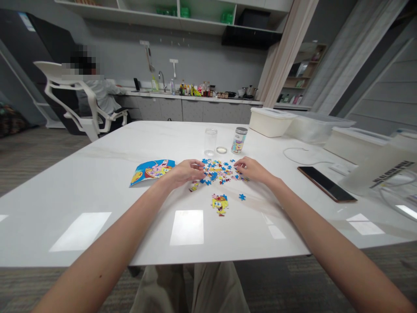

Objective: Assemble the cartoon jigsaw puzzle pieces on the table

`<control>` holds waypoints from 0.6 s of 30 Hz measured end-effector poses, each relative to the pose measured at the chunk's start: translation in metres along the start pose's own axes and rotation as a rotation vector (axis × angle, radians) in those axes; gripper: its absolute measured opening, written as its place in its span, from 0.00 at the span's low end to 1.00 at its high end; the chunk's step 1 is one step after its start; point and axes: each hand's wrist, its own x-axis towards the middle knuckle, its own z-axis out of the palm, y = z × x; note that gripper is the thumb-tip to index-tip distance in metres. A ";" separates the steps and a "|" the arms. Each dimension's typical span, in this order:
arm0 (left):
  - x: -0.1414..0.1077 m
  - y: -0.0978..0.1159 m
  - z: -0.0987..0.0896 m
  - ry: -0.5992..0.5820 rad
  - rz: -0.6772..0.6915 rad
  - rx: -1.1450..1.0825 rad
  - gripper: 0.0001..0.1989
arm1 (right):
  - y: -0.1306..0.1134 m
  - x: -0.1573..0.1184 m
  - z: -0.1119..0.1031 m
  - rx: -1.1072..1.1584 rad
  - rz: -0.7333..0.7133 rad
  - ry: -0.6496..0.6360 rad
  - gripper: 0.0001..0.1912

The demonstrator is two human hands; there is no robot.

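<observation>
Small jigsaw pieces (224,173) lie in a loose pile on the white table. My left hand (190,170) is at the pile's left edge, its fingers bent over blue pieces; whether it grips one is too small to tell. At the right edge, my right hand (246,168) has its fingertips close together among the pieces, and what they hold, if anything, is hidden. Nearer to me lies a joined yellow cartoon figure (220,204), with a single blue piece (242,197) to its right. A curled picture sheet (151,170) rests left of my left hand.
Behind the pile stand a clear jar (210,142), a loose lid (221,150) and a labelled can (239,141). A phone (326,184), cable and storage boxes (271,122) are at the right. A person (104,95) sits at the back left.
</observation>
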 end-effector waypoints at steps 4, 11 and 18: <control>0.002 0.000 0.001 0.019 0.002 -0.053 0.13 | 0.001 0.000 0.001 -0.002 0.006 0.007 0.12; 0.005 -0.002 -0.002 0.027 0.027 -0.020 0.14 | 0.003 0.001 0.001 0.010 0.005 0.002 0.12; -0.001 0.004 0.002 0.063 -0.029 0.002 0.12 | 0.004 0.001 0.002 -0.001 0.003 -0.002 0.12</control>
